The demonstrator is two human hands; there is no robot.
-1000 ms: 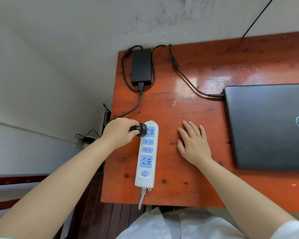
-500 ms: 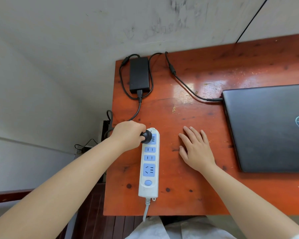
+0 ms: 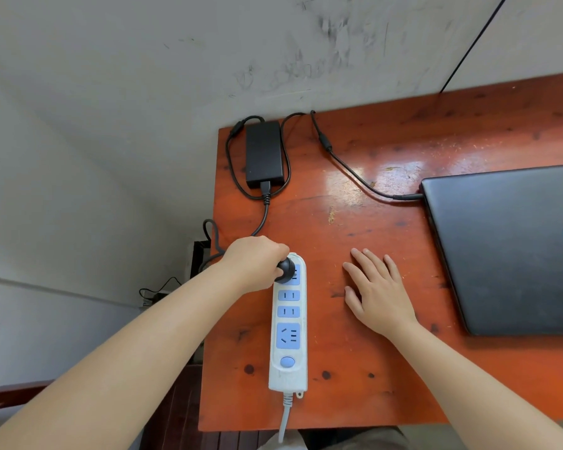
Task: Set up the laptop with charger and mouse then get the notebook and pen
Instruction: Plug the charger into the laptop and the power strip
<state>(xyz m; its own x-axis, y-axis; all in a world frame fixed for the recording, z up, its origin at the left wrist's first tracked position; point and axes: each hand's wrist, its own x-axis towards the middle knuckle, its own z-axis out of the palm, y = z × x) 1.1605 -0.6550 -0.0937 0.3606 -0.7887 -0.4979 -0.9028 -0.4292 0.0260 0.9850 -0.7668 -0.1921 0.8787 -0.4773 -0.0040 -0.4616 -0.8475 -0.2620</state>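
The left hand [image 3: 252,263] closes around the black plug [image 3: 285,270], pressing it at the far socket of the power strip [image 3: 287,323], whose long axis runs away from the person. The right hand [image 3: 376,289] lies flat and empty on the bench [image 3: 355,209], right of the strip. The laptop [image 3: 507,248] lies shut further right, charger [image 3: 263,154] beyond. Whether the prongs are seated is hidden; mouse, notebook and pen are unseen.

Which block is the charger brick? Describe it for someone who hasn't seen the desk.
Find the orange wooden desk and go to its far left corner by the wall. The charger brick lies flat there, a black rectangle ringed by its own cable. Unlike the white power strip nearer the person, it has no sockets.
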